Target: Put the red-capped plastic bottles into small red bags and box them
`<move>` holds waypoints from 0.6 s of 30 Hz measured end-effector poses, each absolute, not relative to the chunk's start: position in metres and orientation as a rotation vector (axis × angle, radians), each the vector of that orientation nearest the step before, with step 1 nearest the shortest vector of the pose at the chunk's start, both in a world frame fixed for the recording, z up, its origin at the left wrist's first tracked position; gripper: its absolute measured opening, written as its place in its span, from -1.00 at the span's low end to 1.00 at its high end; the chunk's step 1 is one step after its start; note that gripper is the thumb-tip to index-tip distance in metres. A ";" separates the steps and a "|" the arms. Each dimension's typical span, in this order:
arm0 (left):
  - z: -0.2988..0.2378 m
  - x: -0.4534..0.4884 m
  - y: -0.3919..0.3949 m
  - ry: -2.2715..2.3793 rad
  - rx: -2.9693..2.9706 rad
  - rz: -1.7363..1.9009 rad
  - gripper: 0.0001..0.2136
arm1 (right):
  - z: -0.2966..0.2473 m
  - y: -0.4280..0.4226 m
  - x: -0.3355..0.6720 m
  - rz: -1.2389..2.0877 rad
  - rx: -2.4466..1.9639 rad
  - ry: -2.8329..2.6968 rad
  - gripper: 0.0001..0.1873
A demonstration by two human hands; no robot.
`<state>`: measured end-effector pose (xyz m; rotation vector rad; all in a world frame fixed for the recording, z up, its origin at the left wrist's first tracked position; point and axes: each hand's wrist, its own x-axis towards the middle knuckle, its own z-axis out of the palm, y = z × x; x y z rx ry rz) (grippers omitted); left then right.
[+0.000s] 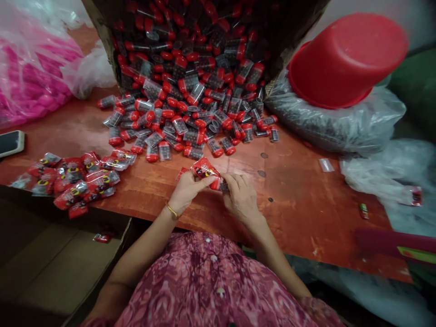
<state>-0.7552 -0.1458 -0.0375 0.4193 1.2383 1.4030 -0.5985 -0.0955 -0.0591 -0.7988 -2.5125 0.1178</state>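
Observation:
My left hand (186, 190) pinches a small red printed packet (204, 169) at the near edge of the reddish table (293, 195). My right hand (240, 195) is closed on a red-capped clear tube (218, 184) whose end meets the packet's mouth. Both hands touch in front of my chest. A heap of several such red-capped tubes (190, 122) lies just beyond them, spilling from a tipped cardboard box (102, 32). A pile of filled red packets (75, 179) lies to the left.
A phone (10, 143) lies at the left table edge. Pink goods in a plastic bag (30, 77) sit far left. A red basin (344, 59) rests upside down on a plastic bag (340, 122) at right. An open carton (57, 268) stands below left.

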 end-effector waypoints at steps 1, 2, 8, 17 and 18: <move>-0.039 -0.752 -0.145 1.250 0.415 1.411 -0.61 | -0.060 -0.096 -0.600 0.115 -0.838 -2.505 -0.47; -0.041 -0.750 -0.145 1.258 0.403 1.410 -0.61 | -0.062 -0.096 -0.602 0.108 -0.882 -2.495 -0.46; -0.045 -0.736 -0.144 1.239 0.288 1.373 -0.64 | -0.070 -0.101 -0.617 0.059 -1.151 -2.295 -0.42; -0.043 -0.739 -0.140 1.149 0.120 1.544 -0.61 | -0.061 -0.097 -0.615 1.301 -1.055 -1.721 -0.62; -0.045 -0.738 -0.140 1.142 0.133 1.540 -0.62 | -0.061 -0.095 -0.616 1.412 -1.060 -1.626 -0.67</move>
